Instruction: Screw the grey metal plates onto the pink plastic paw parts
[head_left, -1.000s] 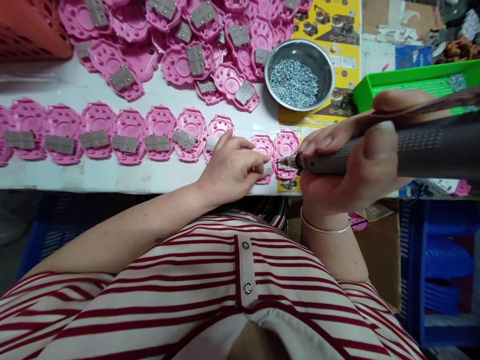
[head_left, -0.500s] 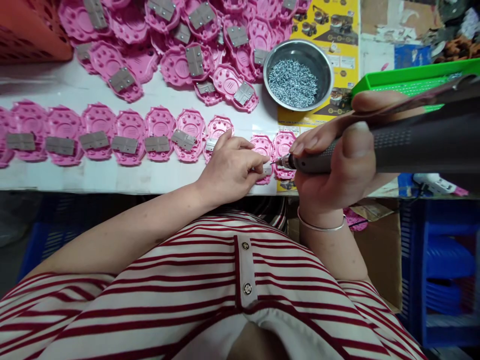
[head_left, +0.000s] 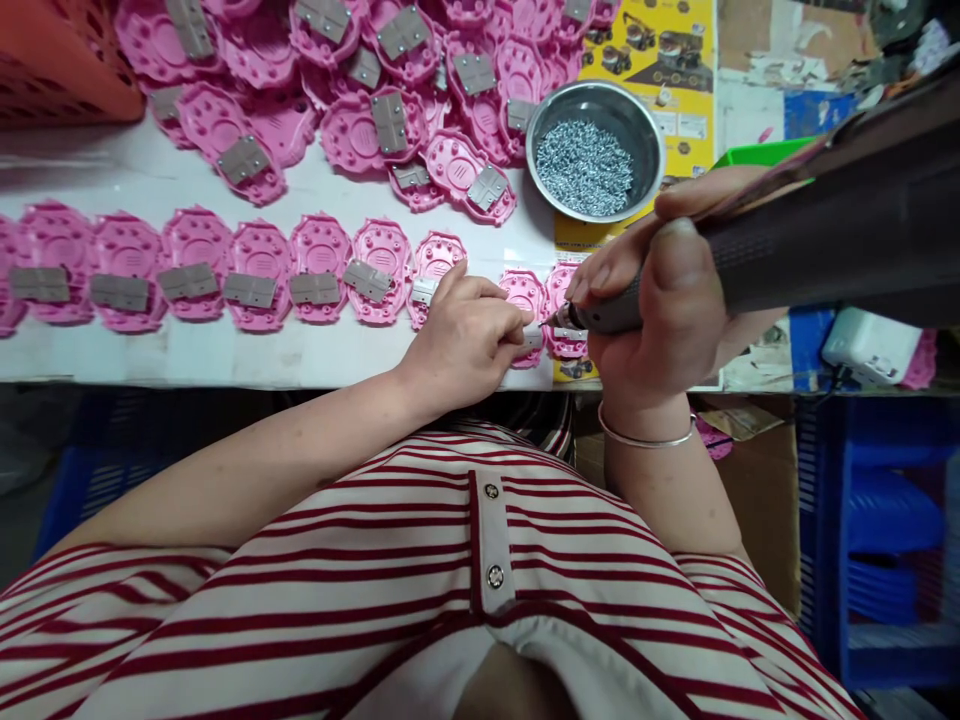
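Note:
My right hand is wrapped round a dark grey electric screwdriver, tilted with its bit pointing left. The bit's tip is by the fingertips of my left hand, at a pink plastic casing near the table's front edge. Thumb and forefinger of the left hand are closed at the small metal plate on that casing; a screw there is too small to make out. Another pink casing lies just right of it, partly behind my right hand. Left of my hand, one more casing is partly covered by my fingers.
A row of pink casings with metal plates runs left along the table. Behind lies a heap of similar casings. A steel bowl of screws stands behind my right hand. An orange basket and a green tray flank the table.
The screwdriver has tilted, its rear end rising, and my right hand has shifted slightly left. My left hand stays at the same casing.

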